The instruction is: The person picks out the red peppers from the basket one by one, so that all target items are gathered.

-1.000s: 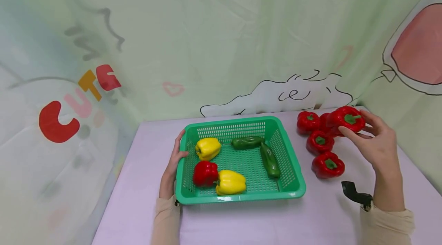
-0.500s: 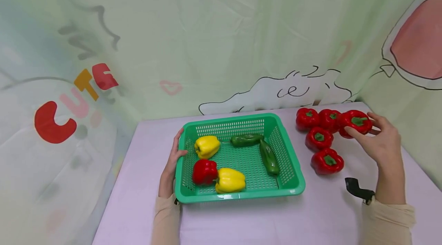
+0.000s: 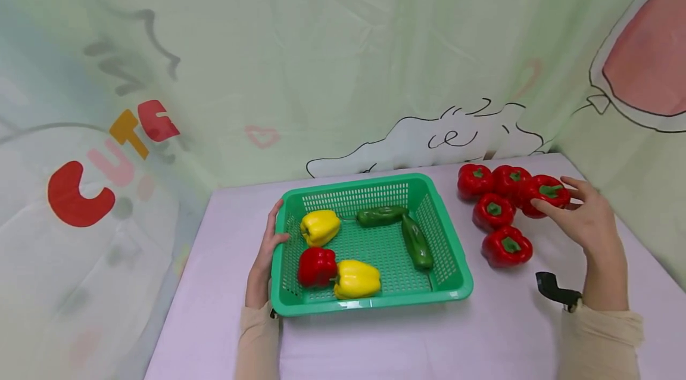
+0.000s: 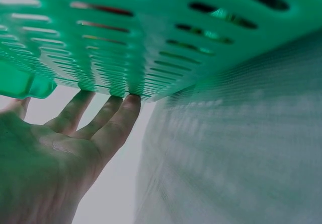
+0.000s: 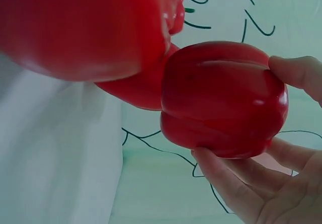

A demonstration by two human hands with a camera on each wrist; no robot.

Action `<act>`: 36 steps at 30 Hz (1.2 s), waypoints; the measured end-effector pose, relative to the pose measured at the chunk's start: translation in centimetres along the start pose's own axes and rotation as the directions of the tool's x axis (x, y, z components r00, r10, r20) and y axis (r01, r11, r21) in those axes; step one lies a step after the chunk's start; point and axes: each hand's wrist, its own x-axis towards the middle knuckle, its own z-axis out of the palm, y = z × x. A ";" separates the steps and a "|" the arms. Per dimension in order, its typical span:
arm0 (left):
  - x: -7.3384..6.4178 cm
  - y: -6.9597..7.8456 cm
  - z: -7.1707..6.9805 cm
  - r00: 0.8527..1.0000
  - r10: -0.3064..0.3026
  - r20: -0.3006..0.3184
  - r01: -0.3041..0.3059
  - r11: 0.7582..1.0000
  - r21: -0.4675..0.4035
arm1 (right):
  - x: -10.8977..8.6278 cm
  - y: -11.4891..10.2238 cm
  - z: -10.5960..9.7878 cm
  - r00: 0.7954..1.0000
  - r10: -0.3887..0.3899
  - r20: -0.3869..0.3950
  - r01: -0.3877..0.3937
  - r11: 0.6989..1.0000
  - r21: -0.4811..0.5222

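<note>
In the head view my right hand (image 3: 593,219) holds a red bell pepper (image 3: 538,190) between thumb and fingers, its green stem facing up. The right wrist view shows the thumb on one side of that red bell pepper (image 5: 221,100) and fingertips on the other. It sits beside several more red bell peppers (image 3: 493,213); whether it bears on the table cannot be told. My left hand (image 3: 265,255) grips the left side of a green plastic basket (image 3: 375,305), thumb over the rim. Its fingers (image 4: 113,128) lie against the outer wall in the left wrist view.
Inside the basket are two yellow bell peppers (image 3: 357,279), one red bell pepper (image 3: 317,267) and two long green peppers (image 3: 416,243). A lilac-white table (image 3: 375,344) carries everything. Printed curtains (image 3: 332,70) stand behind and at both sides.
The held red bell pepper has come down and slightly right, beside the other red ones, uncovering one behind it. My left hand and the basket have kept their place.
</note>
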 end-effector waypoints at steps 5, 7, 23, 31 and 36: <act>0.1 0.1 0.0 1.000 -0.001 0.005 0.001 1.000 -0.007 | 0.2 0.4 -0.2 1.000 -0.001 0.009 0.001 1.000 0.007; 0.1 0.1 0.0 1.000 0.001 0.005 -0.001 1.000 -0.008 | 0.2 0.7 -0.3 1.000 0.002 0.020 -0.002 1.000 -0.002; -0.2 0.2 0.2 1.000 -0.006 -0.025 0.006 1.000 -0.014 | 0.9 2.7 0.4 0.995 0.025 0.101 -0.024 1.000 -0.013; -0.5 0.2 0.3 1.000 -0.023 -0.008 0.022 0.999 -0.028 | 0.9 3.4 0.8 0.995 0.018 0.103 -0.013 0.999 -0.046; -0.1 0.4 0.5 1.000 -0.002 -0.015 0.002 1.000 -0.019 | 1.1 3.5 0.7 0.994 0.024 0.107 -0.019 0.999 -0.041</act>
